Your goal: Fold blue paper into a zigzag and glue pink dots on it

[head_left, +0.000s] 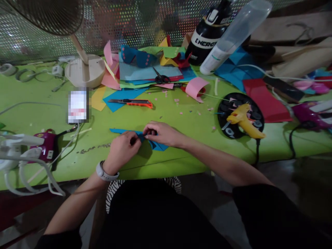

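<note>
A folded piece of blue paper [158,146] lies just above the green table, held between both hands. My left hand [122,149], with a pale band on its wrist, is closed on the paper's left part. Thumb and fingers of my right hand [162,133] pinch the paper near its middle. The fingers cover much of the folds, so their exact shape is hidden. Beyond the hands lies an orange box cutter [138,102], partly on a flat blue sheet [114,106].
On the right, a yellow glue gun [245,121] rests on a black round tray [222,119]. Behind are scissors [162,79], coloured papers, a black bottle [198,50] and a fan [85,71]. At left sit a phone [77,106] and a plugged power strip [46,147] with loose cables.
</note>
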Demonstrator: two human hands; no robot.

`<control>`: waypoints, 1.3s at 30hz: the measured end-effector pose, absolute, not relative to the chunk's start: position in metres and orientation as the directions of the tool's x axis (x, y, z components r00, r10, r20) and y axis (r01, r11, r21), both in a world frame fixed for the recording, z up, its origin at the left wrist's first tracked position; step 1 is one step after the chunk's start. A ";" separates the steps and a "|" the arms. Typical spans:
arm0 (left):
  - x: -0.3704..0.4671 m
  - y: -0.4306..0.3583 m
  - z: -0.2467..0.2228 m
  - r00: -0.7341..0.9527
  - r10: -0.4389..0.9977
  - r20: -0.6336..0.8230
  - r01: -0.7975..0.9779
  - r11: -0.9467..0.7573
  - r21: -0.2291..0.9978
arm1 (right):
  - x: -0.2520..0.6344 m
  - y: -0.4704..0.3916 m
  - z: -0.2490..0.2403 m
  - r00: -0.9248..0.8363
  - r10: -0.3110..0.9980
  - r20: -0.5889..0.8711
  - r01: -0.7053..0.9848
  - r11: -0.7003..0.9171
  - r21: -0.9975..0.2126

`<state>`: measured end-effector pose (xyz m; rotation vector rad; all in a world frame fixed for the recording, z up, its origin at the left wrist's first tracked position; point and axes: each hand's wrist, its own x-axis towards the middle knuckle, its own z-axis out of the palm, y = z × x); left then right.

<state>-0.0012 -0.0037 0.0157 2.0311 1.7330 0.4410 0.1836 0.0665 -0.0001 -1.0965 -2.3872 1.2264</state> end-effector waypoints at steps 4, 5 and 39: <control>-0.003 -0.002 0.017 0.195 0.979 -0.063 0.837 -0.133 0.530 | 0.184 0.067 0.000 -0.687 0.717 -0.121 0.513 0.361 -0.779; -0.004 -0.001 0.019 0.204 0.976 -0.080 0.840 -0.133 0.526 | 0.184 0.068 0.000 -0.687 0.717 -0.122 0.513 0.359 -0.780; -0.006 -0.048 0.001 0.523 0.845 0.113 0.852 -0.514 -0.096 | 0.184 0.066 -0.001 -0.673 0.728 -0.129 0.545 0.371 -0.752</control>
